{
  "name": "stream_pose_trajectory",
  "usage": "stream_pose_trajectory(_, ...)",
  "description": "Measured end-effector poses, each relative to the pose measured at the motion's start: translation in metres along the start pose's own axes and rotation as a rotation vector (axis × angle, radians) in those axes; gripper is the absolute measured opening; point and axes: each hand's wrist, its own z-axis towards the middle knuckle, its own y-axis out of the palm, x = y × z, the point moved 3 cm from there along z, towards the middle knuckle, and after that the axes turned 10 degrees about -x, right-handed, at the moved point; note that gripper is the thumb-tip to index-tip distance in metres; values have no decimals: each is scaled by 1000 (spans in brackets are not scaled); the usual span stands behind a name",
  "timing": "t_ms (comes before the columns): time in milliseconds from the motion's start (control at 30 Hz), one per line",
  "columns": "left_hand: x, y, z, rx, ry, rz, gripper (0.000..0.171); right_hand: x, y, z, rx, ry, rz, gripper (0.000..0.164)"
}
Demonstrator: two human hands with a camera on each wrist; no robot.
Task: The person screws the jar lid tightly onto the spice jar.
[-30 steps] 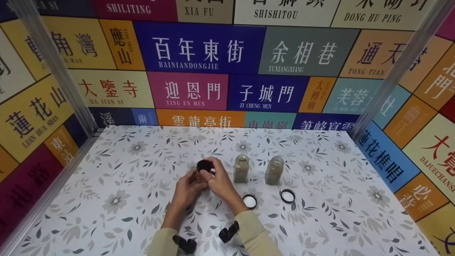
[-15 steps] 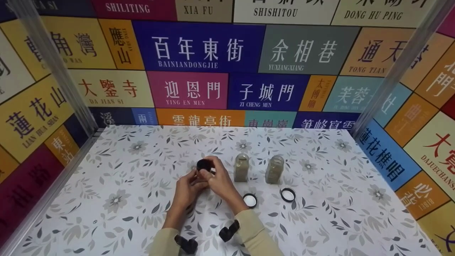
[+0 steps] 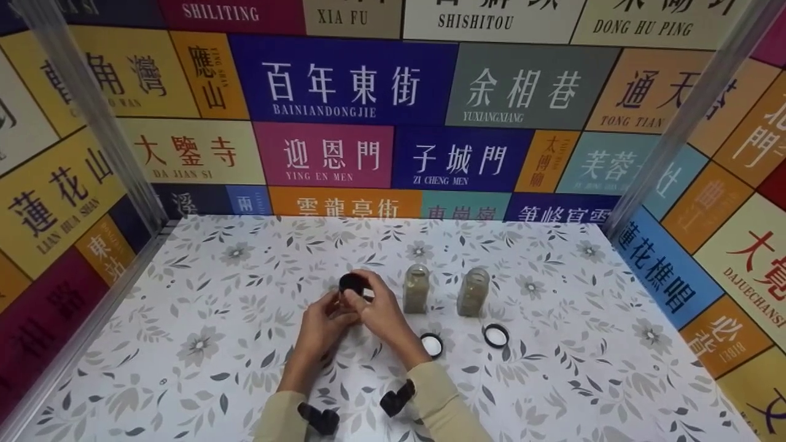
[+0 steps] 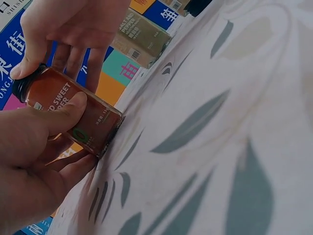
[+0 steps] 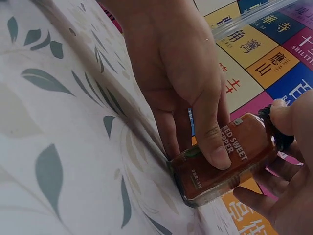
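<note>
Both hands hold one red pepper jar (image 4: 73,115).
Head: left hand (image 3: 324,325) and right hand (image 3: 377,310) meet around it, black cap (image 3: 351,284) uppermost, beside two uncapped jars (image 3: 416,294) (image 3: 473,296). Left wrist: left thumb and fingers grip its body, base at the floral tabletop (image 4: 195,161). Right wrist: the right hand pinches the cap.

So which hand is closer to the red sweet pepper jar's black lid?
Right. The right hand grips the black lid; the left hand holds the red sweet pepper jar below it.
</note>
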Motion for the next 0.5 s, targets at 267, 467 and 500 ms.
stream_pose_trajectory(267,8,-4,1,-39,-26,45,56,-5,-9,0,-76,74,-3,59)
stream_pose_trajectory(467,12,-10,0,-70,-49,24,64,-15,-20,-2,-83,60,-57,56)
stream_pose_trajectory(500,13,-12,-1,-70,-42,36,66,-17,-22,-3,-82,54,-70,54)
